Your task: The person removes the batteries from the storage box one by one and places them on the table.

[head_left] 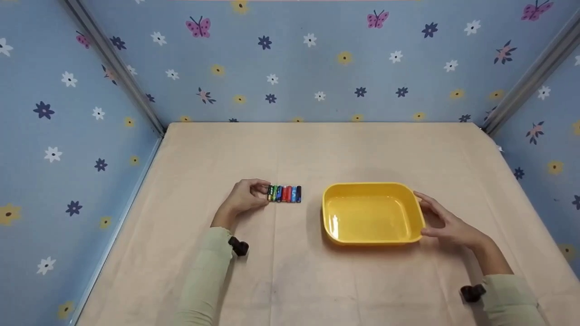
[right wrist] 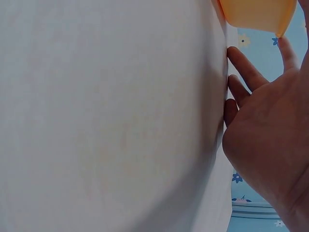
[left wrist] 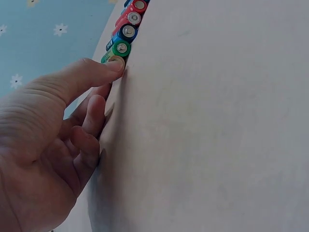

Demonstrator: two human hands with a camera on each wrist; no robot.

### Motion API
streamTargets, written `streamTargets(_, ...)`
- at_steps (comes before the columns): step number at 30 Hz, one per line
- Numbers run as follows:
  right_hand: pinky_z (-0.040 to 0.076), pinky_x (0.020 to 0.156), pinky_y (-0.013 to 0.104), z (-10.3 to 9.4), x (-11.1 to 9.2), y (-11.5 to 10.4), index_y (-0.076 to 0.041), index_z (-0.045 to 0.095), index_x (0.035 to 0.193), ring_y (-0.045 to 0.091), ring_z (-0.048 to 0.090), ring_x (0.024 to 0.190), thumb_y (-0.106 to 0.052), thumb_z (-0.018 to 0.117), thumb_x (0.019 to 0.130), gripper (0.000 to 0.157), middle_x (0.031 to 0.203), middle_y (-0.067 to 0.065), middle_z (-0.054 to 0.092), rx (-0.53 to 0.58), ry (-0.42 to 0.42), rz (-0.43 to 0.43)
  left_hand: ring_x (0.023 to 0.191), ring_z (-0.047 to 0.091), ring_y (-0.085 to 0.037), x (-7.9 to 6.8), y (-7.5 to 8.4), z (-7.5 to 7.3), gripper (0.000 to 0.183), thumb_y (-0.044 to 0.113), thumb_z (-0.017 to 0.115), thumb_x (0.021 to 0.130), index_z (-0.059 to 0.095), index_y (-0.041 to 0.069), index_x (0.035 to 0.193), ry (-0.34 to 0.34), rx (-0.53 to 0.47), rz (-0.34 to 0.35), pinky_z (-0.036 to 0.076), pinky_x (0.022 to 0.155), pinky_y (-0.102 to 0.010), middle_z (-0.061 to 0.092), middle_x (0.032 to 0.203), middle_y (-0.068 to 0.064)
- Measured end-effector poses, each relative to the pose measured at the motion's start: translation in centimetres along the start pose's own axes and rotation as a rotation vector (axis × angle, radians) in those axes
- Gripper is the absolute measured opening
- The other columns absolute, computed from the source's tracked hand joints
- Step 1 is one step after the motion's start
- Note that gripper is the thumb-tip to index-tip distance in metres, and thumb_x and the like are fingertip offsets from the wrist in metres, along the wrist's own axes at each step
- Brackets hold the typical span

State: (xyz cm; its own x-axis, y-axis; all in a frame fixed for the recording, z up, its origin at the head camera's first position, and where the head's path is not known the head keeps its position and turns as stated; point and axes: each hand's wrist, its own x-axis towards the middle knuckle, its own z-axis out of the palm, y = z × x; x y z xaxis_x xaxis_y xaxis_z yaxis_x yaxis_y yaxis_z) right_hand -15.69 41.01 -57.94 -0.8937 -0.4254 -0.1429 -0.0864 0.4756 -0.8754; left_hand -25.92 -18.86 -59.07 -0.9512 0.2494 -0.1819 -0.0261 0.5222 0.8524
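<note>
Several AA-size batteries [head_left: 288, 194] lie side by side in a row on the cloth, in green, blue, red and dark wrappers. My left hand [head_left: 242, 197] is at the row's left end, pinching the end battery [head_left: 270, 194] between thumb and fingertips. In the left wrist view the thumb covers most of that battery's end, beside a green battery [left wrist: 121, 48]. To the right stands a yellow rectangular tub [head_left: 369, 219] with nothing in it. My right hand [head_left: 448, 225] touches the tub's right side, fingers fairly straight and spread, thumb near the front corner.
A beige cloth [head_left: 290, 280] covers the table. Blue patterned panels [head_left: 290, 59] enclose the back and both sides, with metal posts [head_left: 118, 65] at the corners. A small black device [head_left: 239, 246] sits at the left wrist and another black device [head_left: 472, 293] at the right.
</note>
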Motion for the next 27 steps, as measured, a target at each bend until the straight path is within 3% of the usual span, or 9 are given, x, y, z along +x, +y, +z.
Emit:
streamTargets(10, 0.003, 0.126, 0.092, 0.16, 0.07, -0.08, -0.028, 0.025, 0.181, -0.024, 0.036, 0.143, -0.012, 0.081, 0.1, 0.1, 0.175, 0.024, 0.042, -0.01, 0.009, 0.014, 0.09, 0.059, -0.014, -0.21, -0.33, -0.18, 0.057, -0.008, 0.085, 0.09, 0.072, -0.002, 0.146, 0.002, -0.026, 0.017, 0.05, 0.075, -0.019, 0.077, 0.123, -0.022)
streamTargets(20, 0.008, 0.129, 0.089, 0.19, 0.07, -0.19, -0.026, 0.022, 0.182, -0.023, 0.038, 0.144, -0.009, 0.079, 0.102, 0.099, 0.174, 0.026, 0.042, -0.015, 0.0, 0.003, 0.092, 0.06, -0.014, -0.6, -0.05, -0.62, 0.061, -0.01, 0.085, 0.091, 0.069, -0.001, 0.15, -0.013, -0.061, -0.031, 0.051, 0.073, -0.017, 0.075, 0.126, -0.02)
streamTargets(23, 0.025, 0.142, 0.048, -0.01, 0.03, -0.41, -0.029, 0.019, 0.182, -0.026, 0.038, 0.143, -0.016, 0.075, 0.107, 0.095, 0.178, 0.025, 0.039, -0.037, 0.004, 0.031, 0.092, 0.061, -0.014, -0.78, -0.04, -0.78, 0.061, -0.01, 0.084, 0.092, 0.069, -0.002, 0.15, -0.013, -0.073, -0.029, 0.05, 0.071, -0.017, 0.076, 0.126, -0.021)
streamTargets(25, 0.033, 0.13, 0.019, -0.13, 0.0, -0.54, -0.03, 0.017, 0.183, -0.027, 0.039, 0.141, -0.02, 0.07, 0.111, 0.09, 0.18, 0.026, 0.037, -0.039, 0.016, 0.045, 0.094, 0.062, -0.014, -0.87, -0.05, -0.86, 0.06, -0.009, 0.084, 0.093, 0.068, -0.002, 0.15, -0.018, -0.071, -0.02, 0.051, 0.073, -0.017, 0.076, 0.126, -0.022)
streamTargets(27, 0.033, 0.113, 0.003, -0.22, -0.04, -0.57, -0.029, 0.017, 0.183, -0.026, 0.043, 0.14, -0.022, 0.065, 0.114, 0.083, 0.179, 0.027, 0.04, -0.045, 0.048, 0.048, 0.096, 0.064, -0.015, -0.93, -0.14, -0.97, 0.059, -0.007, 0.083, 0.094, 0.068, -0.002, 0.15, -0.024, -0.061, -0.005, 0.052, 0.076, -0.018, 0.077, 0.127, -0.023)
